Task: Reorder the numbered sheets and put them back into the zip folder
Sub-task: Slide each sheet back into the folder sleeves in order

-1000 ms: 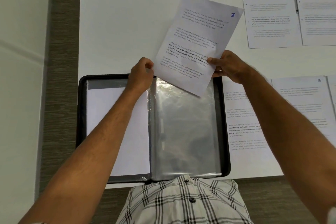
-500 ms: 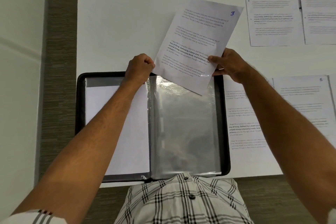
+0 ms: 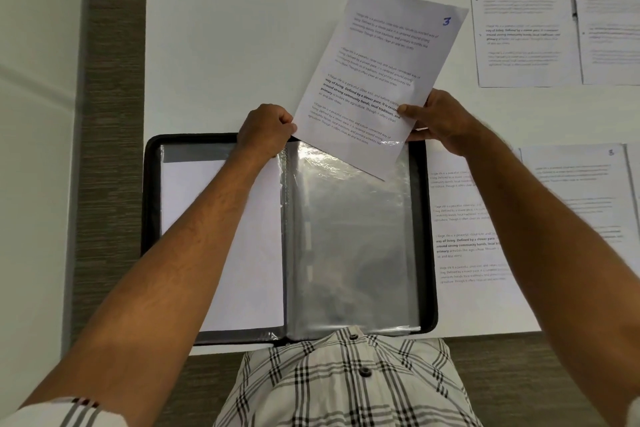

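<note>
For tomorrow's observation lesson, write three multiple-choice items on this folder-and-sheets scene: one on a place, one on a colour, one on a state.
1. Where does the open zip folder lie?
A. On the table's near left part
B. On the floor
C. Atop the far right sheets

2. What colour is the handwritten 3 on the held sheet?
A. Red
B. Blue
C. Green

3. How is that sheet held?
A. Lying flat, untouched
B. Fully inside a sleeve
C. Tilted, its lower corner entering the clear sleeve

Answers: 1 A, the folder sits before the person; 2 B, blue ink; 3 C, the right hand pinches it while the left hand grips the sleeve top.
</note>
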Demonstrator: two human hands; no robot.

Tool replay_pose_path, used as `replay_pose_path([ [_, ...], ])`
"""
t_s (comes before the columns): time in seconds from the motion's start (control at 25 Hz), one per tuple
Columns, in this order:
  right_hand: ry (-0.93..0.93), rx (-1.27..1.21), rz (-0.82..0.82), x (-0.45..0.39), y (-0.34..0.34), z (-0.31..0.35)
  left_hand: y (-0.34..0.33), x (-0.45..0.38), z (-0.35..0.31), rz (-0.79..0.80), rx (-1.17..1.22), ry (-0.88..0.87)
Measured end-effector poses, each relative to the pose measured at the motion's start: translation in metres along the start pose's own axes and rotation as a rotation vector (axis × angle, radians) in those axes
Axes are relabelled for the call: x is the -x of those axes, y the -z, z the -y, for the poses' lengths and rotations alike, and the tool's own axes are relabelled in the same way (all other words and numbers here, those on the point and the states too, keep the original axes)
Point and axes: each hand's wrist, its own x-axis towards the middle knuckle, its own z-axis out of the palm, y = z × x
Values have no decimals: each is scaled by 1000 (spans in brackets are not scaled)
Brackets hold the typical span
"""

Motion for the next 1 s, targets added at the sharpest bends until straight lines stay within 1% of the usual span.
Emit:
replay_pose_path([
  [0.12, 14, 47, 32, -3, -1, 6, 3, -1, 7, 76, -31, 17],
  [0.28, 39, 66, 25, -8, -5, 13, 8, -3, 11, 153, 51, 58],
  [0.52, 43, 119, 104, -11, 6, 15, 8, -4, 6, 84, 110, 13],
  [0.68, 39, 115, 146, -10, 10, 21, 6, -9, 9, 114, 57, 20],
  [0.84, 14, 124, 166, -11, 11, 24, 6, -10, 10, 110, 98, 15],
  [1.0, 6, 125, 180, -14, 12, 26, 6, -12, 10, 130, 33, 6],
])
